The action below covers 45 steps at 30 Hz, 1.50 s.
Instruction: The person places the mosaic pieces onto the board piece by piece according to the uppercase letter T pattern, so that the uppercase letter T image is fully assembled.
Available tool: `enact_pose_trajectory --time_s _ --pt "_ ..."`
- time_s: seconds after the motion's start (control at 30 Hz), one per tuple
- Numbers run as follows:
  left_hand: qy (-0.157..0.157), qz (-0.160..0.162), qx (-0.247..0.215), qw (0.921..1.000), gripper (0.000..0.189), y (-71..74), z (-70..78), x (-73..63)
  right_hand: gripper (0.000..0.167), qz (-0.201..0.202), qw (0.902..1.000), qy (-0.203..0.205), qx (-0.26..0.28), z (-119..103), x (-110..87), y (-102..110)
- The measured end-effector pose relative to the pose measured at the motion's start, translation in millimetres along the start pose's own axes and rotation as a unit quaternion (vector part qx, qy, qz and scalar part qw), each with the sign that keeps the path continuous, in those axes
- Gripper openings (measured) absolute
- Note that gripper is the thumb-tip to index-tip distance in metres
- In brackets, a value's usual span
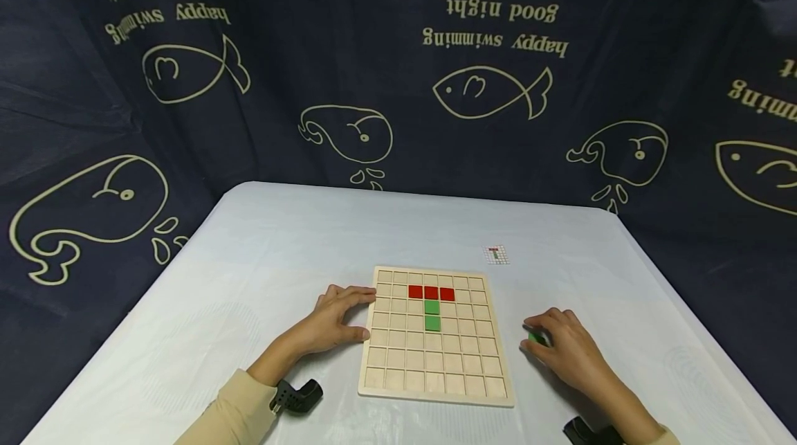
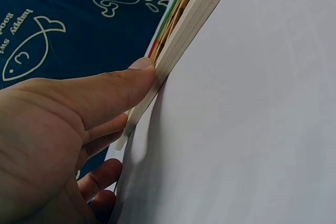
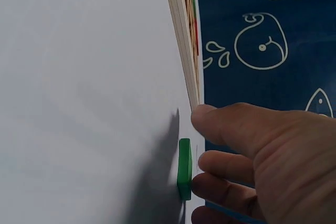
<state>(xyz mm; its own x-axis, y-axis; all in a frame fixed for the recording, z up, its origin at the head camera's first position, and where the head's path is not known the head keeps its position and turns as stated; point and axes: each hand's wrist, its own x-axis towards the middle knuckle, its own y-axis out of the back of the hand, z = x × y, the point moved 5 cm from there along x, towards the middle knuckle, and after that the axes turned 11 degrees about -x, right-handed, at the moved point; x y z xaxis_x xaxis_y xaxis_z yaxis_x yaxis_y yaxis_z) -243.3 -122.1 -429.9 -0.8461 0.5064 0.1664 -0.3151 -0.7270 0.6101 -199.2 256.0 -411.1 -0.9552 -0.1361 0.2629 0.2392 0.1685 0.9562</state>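
Note:
A square wooden grid board (image 1: 398, 360) lies on the table. Three red tiles (image 1: 431, 293) form a row on it, with two green tiles (image 1: 432, 315) in a column under the middle one. My left hand (image 1: 333, 320) rests at the board's left edge, thumb and fingertips touching it, fingers extended. To the right of the board, my right hand (image 1: 569, 348) is around a loose green tile (image 3: 185, 169), with thumb and index finger spread apart. That tile looks flat on the table in the right wrist view, the thumb apart from it. Whether another finger touches it, I cannot tell.
A small printed card (image 1: 497, 255) with a red and green T-shaped grid pattern lies beyond the board's far right corner. White cloth covers the table (image 1: 299, 223). A dark curtain (image 1: 386, 50) with fish and whale drawings hangs behind it.

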Motion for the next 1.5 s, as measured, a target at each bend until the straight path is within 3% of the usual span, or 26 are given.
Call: enact_pose_trajectory --time_s 0.57,1.5 --pt "0.003 -0.005 -0.005 1.0000 0.062 -0.8 0.4 -0.5 0.027 -0.011 0.9999 -0.006 -0.009 10 -8.9 -1" --pt "0.011 -0.008 -0.006 0.9999 0.062 -0.8 0.8 -0.8 0.021 0.011 0.9999 -0.003 -0.009 18 -15.0 1"
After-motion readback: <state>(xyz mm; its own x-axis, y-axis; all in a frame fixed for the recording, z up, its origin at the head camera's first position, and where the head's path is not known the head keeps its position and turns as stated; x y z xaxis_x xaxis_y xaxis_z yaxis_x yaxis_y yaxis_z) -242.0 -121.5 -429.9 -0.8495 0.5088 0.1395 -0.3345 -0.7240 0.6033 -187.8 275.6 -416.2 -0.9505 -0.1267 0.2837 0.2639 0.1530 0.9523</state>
